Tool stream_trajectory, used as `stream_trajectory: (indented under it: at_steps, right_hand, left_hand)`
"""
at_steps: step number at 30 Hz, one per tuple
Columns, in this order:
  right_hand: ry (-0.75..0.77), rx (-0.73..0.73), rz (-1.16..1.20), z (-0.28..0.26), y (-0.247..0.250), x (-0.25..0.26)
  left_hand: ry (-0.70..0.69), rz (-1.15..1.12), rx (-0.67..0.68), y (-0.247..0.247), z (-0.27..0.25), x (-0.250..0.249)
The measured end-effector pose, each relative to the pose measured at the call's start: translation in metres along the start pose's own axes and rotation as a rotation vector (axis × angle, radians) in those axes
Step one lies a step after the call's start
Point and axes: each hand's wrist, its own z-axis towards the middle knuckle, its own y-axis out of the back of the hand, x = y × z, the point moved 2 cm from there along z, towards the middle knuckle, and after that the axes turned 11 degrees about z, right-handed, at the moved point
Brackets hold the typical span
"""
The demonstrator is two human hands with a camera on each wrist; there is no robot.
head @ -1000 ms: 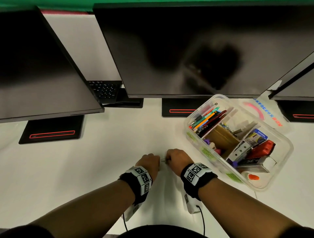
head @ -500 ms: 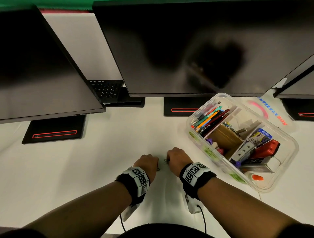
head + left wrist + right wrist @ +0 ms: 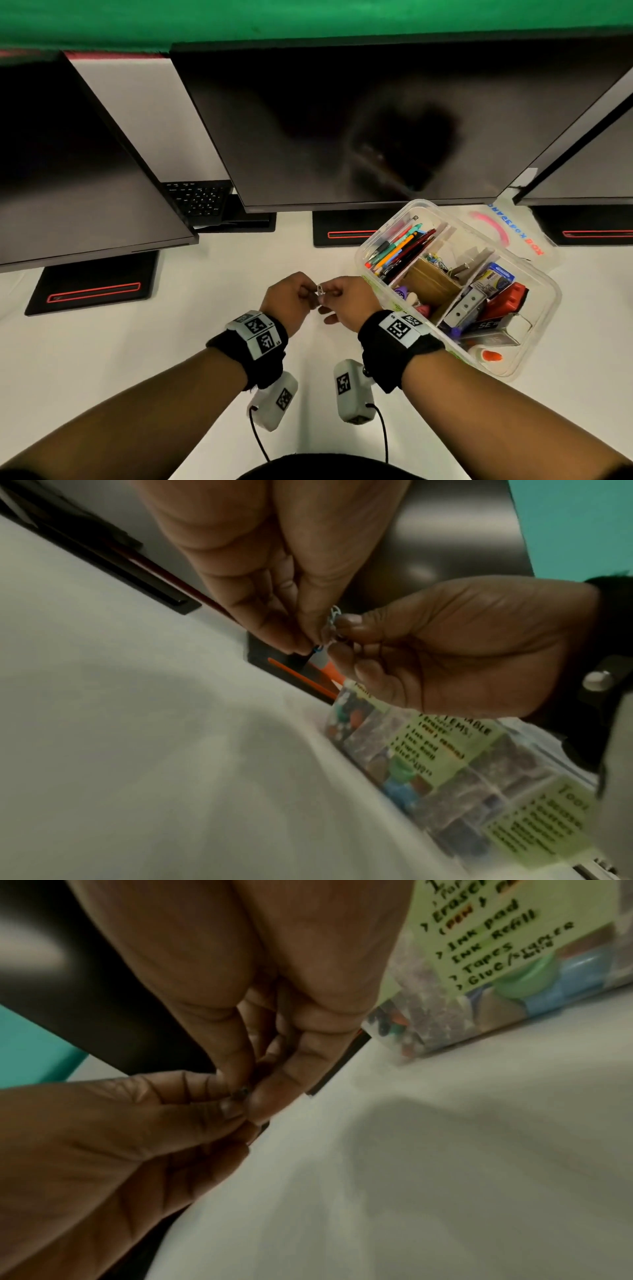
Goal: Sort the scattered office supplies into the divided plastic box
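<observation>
A few small metal paper clips (image 3: 320, 290) are held just above the white table, pinched from both sides. My left hand (image 3: 310, 295) grips them from the left and my right hand (image 3: 330, 294) from the right, fingertips meeting. The left wrist view shows the clips (image 3: 331, 627) between my left hand's fingertips (image 3: 301, 642) and the right thumb. They are almost hidden in the right wrist view, where only a dark speck of the clips (image 3: 244, 1093) shows. The clear divided plastic box (image 3: 422, 205) stands just right of my hands. It holds pens, rubber bands, clips and staplers.
Three dark monitors on black stands line the back of the white table (image 3: 137, 359). A keyboard (image 3: 198, 197) lies behind the left one. The box lid (image 3: 513, 236) lies behind the box. Yellow-green labels (image 3: 441, 750) cover the box's near wall.
Both hands have lifted off the table surface and come together. The clips that lay between the fingertips on the table are now pinched in the air by both hands.
</observation>
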Motion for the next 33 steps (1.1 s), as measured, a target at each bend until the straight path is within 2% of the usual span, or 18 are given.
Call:
stream_trajectory:
  at_steps: [3, 10, 15, 17, 19, 21, 23, 26, 30, 33]
  right_hand:
    - [0.053, -0.061, -0.026, -0.005, 0.008, 0.015]
    - [0.145, -0.127, -0.241, -0.019, 0.023, 0.028]
    - [0.228, -0.226, -0.274, -0.028, 0.043, 0.039]
    - [0.21, -0.278, -0.255, -0.03, 0.062, 0.044]
    - [0.173, -0.358, -0.218, -0.03, 0.087, 0.048]
    - [0.118, -0.417, -0.175, -0.031, 0.114, 0.05]
    - [0.056, -0.489, -0.153, -0.028, 0.142, 0.048]
    - [-0.033, -0.535, -0.108, -0.022, 0.177, 0.037]
    - [-0.137, -0.392, -0.16, -0.025, 0.192, 0.036]
    - [-0.132, -0.342, -0.123, -0.026, 0.2, 0.04]
  left_hand:
    - [-0.051, -0.033, -0.021, 0.006, -0.002, -0.019]
    - [-0.103, -0.011, 0.039, 0.006, -0.004, -0.049]
    - [-0.147, 0.042, -0.026, 0.005, 0.0, -0.07]
    - [-0.233, 0.114, -0.051, 0.002, 0.002, -0.08]
    - [-0.373, 0.298, -0.046, -0.002, 0.006, -0.089]
    - [-0.521, 0.551, 0.026, -0.008, 0.01, -0.096]
    - [-0.605, 0.705, 0.114, -0.012, 0.013, -0.1]
    - [-0.602, 0.84, 0.166, -0.016, 0.015, -0.099]
    - [-0.605, 0.968, 0.151, -0.016, 0.016, -0.102]
    - [-0.6, 1.023, 0.182, -0.011, 0.011, -0.101]
